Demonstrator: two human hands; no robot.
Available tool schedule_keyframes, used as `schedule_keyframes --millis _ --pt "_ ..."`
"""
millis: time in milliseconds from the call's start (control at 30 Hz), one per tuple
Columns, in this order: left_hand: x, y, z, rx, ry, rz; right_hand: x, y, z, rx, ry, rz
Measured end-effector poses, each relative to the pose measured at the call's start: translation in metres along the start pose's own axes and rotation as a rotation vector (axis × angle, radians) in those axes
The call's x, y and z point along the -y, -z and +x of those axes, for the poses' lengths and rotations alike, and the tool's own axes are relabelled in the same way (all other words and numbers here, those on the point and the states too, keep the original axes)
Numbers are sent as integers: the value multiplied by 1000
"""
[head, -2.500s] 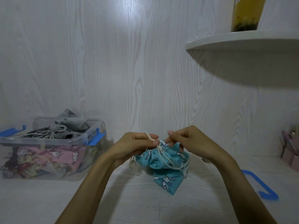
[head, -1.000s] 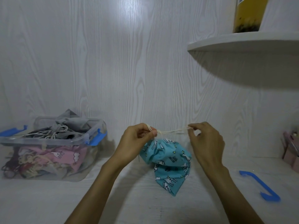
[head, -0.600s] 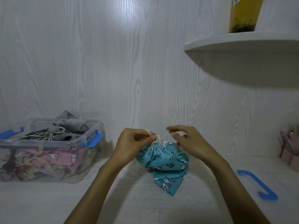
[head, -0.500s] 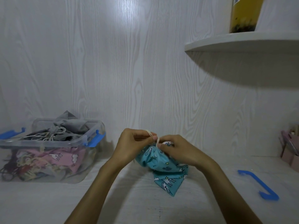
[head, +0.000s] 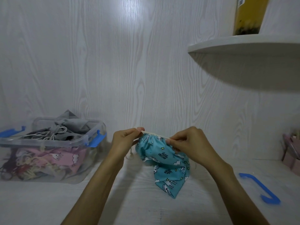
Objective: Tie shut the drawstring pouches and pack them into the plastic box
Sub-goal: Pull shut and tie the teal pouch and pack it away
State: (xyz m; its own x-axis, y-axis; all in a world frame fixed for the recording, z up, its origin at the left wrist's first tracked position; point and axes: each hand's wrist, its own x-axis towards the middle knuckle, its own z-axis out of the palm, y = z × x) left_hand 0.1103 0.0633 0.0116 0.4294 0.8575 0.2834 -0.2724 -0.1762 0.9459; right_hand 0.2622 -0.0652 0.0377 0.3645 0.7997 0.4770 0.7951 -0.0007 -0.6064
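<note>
A turquoise drawstring pouch (head: 164, 161) with white animal prints hangs between my hands, its lower corner resting on the white table. Its cream drawstring (head: 154, 134) runs taut across the gathered mouth. My left hand (head: 125, 141) pinches one end of the cord at the pouch's left. My right hand (head: 189, 144) pinches the other end at the right. The clear plastic box (head: 90, 138) with blue clips stands at the left, holding several pouches, grey ones on top and pink below.
A blue plastic handle (head: 259, 185) lies on the table at the right. A rounded white shelf (head: 243, 46) juts out above right with a yellow container (head: 248, 15) on it. A pinkish holder (head: 292, 153) sits at the right edge. A wood-grain wall stands close behind.
My right hand left the pouch's mouth and moved right with the cord. The drawstring is now stretched tight between both hands.
</note>
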Motion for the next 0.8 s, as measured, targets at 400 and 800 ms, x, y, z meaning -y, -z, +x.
schedule_keyframes --millis 400,800 --pt "-18 -4 -5 318 -35 -123 -4 -14 -2 354 -266 267" --pt "-1 -8 -13 590 131 599 -1 21 -6 473 -344 36"
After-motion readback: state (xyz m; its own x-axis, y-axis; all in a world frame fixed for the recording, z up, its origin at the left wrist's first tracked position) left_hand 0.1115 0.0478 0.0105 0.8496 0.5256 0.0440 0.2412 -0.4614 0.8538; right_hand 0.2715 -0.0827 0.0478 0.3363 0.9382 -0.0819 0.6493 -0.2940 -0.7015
